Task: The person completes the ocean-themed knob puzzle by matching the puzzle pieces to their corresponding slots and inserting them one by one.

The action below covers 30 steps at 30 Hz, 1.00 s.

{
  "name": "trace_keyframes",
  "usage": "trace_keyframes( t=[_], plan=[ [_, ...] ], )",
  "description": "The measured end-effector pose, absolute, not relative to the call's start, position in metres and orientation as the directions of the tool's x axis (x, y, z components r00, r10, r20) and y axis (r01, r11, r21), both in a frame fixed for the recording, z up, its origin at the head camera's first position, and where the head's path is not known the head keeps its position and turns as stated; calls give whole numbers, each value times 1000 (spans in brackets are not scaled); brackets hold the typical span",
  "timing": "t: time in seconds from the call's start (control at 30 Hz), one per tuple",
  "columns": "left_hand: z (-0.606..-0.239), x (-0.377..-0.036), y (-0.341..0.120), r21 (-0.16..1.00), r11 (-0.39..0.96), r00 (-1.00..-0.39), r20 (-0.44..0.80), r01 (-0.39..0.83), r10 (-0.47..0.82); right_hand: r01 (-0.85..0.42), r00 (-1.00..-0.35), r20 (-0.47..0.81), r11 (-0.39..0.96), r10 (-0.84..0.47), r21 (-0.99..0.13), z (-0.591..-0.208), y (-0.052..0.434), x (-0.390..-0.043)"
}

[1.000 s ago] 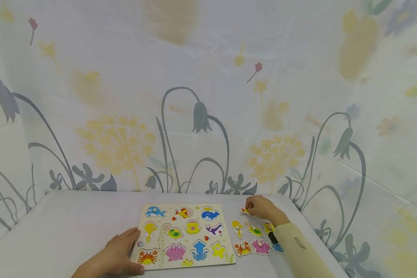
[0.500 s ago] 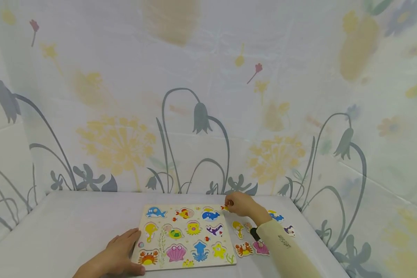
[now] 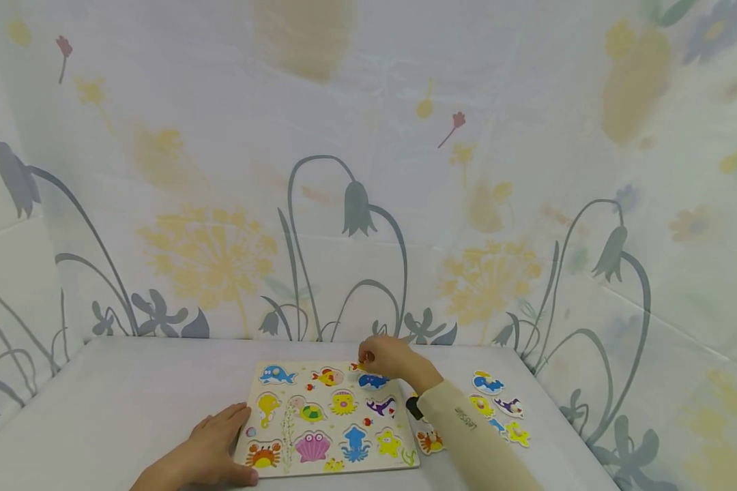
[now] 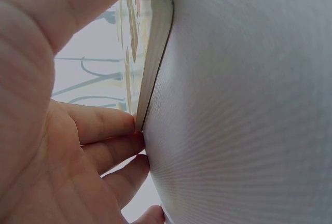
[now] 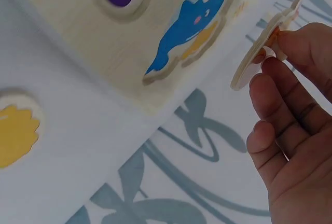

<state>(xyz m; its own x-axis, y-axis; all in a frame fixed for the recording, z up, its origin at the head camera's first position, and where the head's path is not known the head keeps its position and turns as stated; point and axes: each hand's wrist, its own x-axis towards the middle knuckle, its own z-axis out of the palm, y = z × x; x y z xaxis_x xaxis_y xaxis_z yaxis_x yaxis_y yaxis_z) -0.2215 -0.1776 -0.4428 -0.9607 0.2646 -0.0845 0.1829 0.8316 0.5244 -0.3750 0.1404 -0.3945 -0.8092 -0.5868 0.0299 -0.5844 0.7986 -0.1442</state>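
**Up at the far edge: a small piece held over the puzzle board**

Right now the person's right hand (image 3: 385,356) hangs above the far edge of the wooden puzzle board (image 3: 325,417), fingertips pinched on a small flat puzzle piece (image 5: 265,43) — orange and cream, from what the right wrist view gives. The piece is held tilted, edge toward the board, and clear of it; it touches nothing but the fingers (image 5: 282,86). Just below and toward the person lies the blue whale picture (image 3: 372,380), so the piece sits on the far side of that whale, near the board's upper row. Which slot it belongs over I cannot tell; the head view shows only a speck of orange at the fingertips.

The left hand (image 3: 211,450) lies flat on the table (image 3: 117,409) at the board's near left corner, fingers straight and pressed against the board's edge (image 4: 155,53) — steadying, holding nothing. It is well apart from the piece; the right hand is the one on it.

Off to the right of the board, loose pieces (image 3: 497,406) lie scattered on the cloth, a crab piece (image 3: 428,441) partly hidden behind the cream sleeve (image 3: 467,436). A flowered cloth backdrop (image 3: 368,170) stands behind.
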Motion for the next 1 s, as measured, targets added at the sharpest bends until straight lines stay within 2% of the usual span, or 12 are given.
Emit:
trace_keyframes(
  t=[0.57, 1.0],
  plan=[
    [-447, -224, -179, 541, 823, -963, -82, 174, 258, -635, -764, -4, 752, -645, -177, -408, 87, -379],
    [-446, -223, -181, 539, 820, -960, -70, 193, 272, -550, -815, -67, 804, -576, -225, -416, 71, -380]
  ],
)
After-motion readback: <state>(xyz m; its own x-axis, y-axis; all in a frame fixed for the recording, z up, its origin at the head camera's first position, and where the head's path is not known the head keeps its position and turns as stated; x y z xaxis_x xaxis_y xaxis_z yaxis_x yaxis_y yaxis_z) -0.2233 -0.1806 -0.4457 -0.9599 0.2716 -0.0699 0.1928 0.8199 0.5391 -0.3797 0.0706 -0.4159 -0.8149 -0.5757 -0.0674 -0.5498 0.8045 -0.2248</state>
